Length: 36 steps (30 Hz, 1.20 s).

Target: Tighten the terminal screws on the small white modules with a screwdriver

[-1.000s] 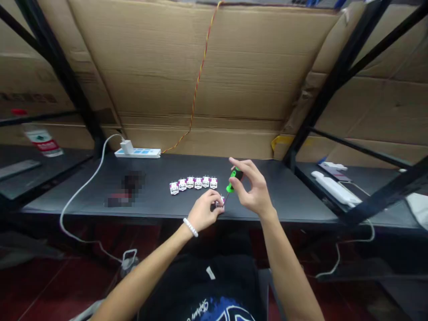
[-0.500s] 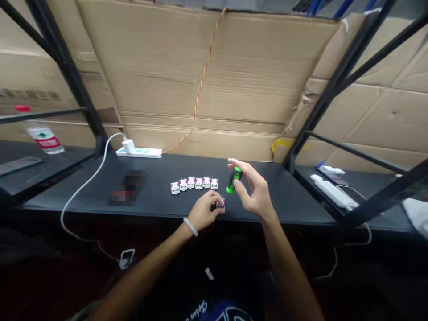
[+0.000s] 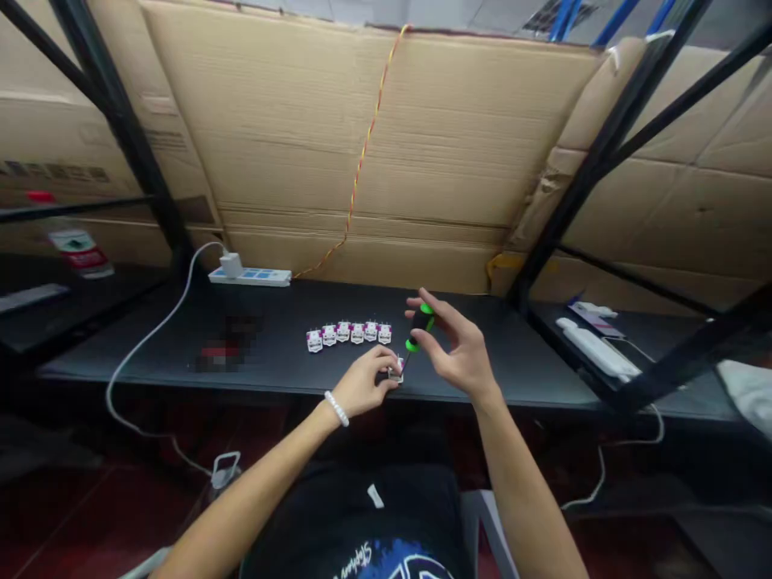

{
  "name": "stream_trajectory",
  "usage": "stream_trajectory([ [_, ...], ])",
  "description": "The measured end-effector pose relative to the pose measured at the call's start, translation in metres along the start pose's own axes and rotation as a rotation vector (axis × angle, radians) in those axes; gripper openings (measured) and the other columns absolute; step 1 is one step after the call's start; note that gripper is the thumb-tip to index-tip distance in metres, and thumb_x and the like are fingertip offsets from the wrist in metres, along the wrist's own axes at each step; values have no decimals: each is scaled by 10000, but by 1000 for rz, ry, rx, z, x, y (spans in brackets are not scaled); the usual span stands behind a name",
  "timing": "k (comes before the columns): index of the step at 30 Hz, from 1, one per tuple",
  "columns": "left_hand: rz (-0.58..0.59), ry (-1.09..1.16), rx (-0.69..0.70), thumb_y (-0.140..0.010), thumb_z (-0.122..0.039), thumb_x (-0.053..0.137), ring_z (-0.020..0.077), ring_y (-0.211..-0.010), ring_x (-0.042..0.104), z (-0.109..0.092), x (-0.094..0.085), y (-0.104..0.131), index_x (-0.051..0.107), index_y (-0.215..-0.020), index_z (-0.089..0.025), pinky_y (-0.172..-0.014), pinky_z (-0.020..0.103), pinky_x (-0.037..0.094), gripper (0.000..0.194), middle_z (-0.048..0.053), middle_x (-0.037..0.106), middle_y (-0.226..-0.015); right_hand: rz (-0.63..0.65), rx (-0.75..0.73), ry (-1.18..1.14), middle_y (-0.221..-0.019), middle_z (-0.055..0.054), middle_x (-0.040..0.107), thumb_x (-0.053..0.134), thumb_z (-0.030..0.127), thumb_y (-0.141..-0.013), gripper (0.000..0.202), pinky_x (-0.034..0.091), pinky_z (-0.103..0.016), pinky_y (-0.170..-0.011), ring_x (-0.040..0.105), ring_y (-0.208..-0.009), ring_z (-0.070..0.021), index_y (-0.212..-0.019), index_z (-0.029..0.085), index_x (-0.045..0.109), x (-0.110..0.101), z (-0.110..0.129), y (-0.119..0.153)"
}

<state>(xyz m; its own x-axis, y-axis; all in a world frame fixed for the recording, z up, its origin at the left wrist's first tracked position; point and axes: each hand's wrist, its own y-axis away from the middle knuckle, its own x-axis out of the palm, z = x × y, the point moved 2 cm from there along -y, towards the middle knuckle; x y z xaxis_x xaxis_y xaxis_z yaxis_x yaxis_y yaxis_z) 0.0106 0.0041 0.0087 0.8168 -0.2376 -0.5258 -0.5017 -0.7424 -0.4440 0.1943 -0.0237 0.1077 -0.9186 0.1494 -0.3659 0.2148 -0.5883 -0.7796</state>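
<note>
My left hand (image 3: 366,381), with a beaded bracelet at its wrist, pinches a small white and purple part (image 3: 396,371) near the front edge of the black table. A green and black screwdriver (image 3: 420,326) leans in my right hand (image 3: 457,347), its handle between thumb and fingers. Its thin shaft points down at the part, and the tip seems to touch it, though the contact is too small to make out. Behind my left hand, several similar white and purple parts (image 3: 357,332) lie in a slightly curved row.
A white power strip (image 3: 250,277) with a plugged-in charger lies at the back left, its white cable (image 3: 150,334) looping over the table edge. A blurred-out dark and red object (image 3: 226,346) sits at left. Black metal posts (image 3: 588,165) and a cardboard wall (image 3: 289,121) enclose the table.
My right-hand fingers have shifted on the screwdriver handle, which tilts slightly differently. My left fingers have opened a little, showing more of the part. The view has moved slightly.
</note>
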Motion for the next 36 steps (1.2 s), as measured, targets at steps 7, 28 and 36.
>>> stream_trajectory([
  [7, -12, 35, -6, -846, -78, 721, 198, -1008, 677, 3, 1, 0, 720, -886, -188, -924, 355, 591, 117, 67, 684, -1103, -160, -120, 200, -1160, -99, 696, 753, 312, -937, 387, 632, -420, -865, 705, -990, -244, -1320, 289, 707, 2, 3, 0],
  [28, -26, 22, 3, -839, -67, 722, 198, -991, 672, -1, 2, 0, 704, -866, -190, -896, 336, 583, 127, 63, 683, -1077, -72, -60, 174, -1032, -59, 684, 800, 340, -910, 371, 594, -348, -717, 639, -818, -193, -1272, 288, 737, 2, 9, -9],
  [36, -25, 4, 2, -835, -42, 721, 196, -999, 668, 1, 2, -1, 698, -864, -187, -908, 336, 564, 150, 59, 680, -1084, 14, 21, 54, -1183, -75, 731, 625, 312, -1023, 422, 618, -377, -850, 714, -963, -215, -1444, 291, 626, 3, 3, -9],
])
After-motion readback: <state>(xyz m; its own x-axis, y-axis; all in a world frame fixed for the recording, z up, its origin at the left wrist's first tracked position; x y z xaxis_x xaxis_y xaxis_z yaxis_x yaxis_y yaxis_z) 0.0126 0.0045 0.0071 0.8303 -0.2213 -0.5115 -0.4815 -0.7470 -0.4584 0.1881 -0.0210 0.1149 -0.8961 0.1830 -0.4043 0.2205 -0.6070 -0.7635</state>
